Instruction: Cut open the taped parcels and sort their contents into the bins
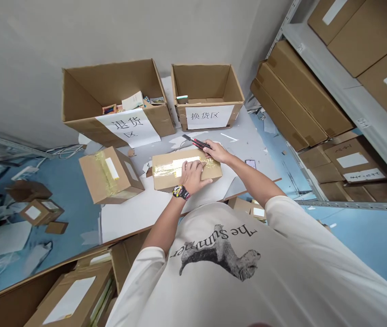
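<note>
A taped cardboard box [164, 180] lies on the table in front of me, with a white label and shiny clear tape along its top. My left hand [193, 176], a watch at its wrist, rests on the top of this box with fingers stretched out. At the box's far right end, my right hand [216, 152] is closed round a slim black-and-red tool [195, 141] that looks like a utility knife. The tool points to the left, above the box's far edge. Its tip is too small to make out.
A second taped box [106, 179] stands at the left. Behind are two open cartons with paper signs: the left carton [84, 129] holds books and packets, the right carton [236, 111] a small item. A phone [250, 163] lies at right. Shelves [343, 91] hold boxes.
</note>
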{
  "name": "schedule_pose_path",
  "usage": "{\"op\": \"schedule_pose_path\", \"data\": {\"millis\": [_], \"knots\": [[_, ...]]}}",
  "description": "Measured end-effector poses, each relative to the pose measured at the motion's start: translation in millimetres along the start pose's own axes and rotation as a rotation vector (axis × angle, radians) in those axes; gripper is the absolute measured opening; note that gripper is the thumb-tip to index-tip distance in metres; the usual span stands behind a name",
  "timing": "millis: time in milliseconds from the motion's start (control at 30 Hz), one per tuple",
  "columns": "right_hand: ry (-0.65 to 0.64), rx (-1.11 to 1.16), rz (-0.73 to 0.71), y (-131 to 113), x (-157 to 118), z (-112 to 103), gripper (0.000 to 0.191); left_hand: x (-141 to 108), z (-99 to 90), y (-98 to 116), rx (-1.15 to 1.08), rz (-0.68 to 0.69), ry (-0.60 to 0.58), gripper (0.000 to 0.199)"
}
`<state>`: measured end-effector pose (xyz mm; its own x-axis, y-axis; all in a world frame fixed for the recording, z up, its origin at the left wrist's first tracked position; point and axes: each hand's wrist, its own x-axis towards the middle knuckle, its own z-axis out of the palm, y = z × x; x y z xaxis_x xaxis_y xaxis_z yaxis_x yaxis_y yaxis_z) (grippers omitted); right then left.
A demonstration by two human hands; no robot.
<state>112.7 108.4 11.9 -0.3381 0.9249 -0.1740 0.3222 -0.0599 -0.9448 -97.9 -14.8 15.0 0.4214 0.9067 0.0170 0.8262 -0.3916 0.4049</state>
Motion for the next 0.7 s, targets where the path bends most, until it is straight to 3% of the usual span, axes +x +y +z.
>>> {"op": "schedule_pose_path", "data": {"millis": [200, 333, 500, 600, 700], "knots": [[-0.043, 0.046, -0.004, 0.5, 1.9, -2.9, 0.026, 25.7, -5.1, 15.3, 0.04, -0.119, -0.021, 0.089], [-0.025, 0.173, 0.031, 0.6, 4.3, 1.9, 0.033, 40.9, -9.2, 17.8, 0.07, -0.155, -0.113, 0.084], [0.009, 0.35, 0.079, -1.3, 7.8, 3.3, 0.04, 40.7, -14.1, 17.9, 0.05, -0.166, -0.12, 0.084], [-0.003, 0.391, 0.065, 2.0, -10.4, -12.4, 0.045, 32.8, -16.9, 22.2, 0.058, -0.169, -0.107, 0.086], [0.007, 0.371, 0.047, 12.9, -51.6, -42.9, 0.053, 25.1, -21.1, 28.3, 0.088, -0.159, -0.109, 0.083]]}}
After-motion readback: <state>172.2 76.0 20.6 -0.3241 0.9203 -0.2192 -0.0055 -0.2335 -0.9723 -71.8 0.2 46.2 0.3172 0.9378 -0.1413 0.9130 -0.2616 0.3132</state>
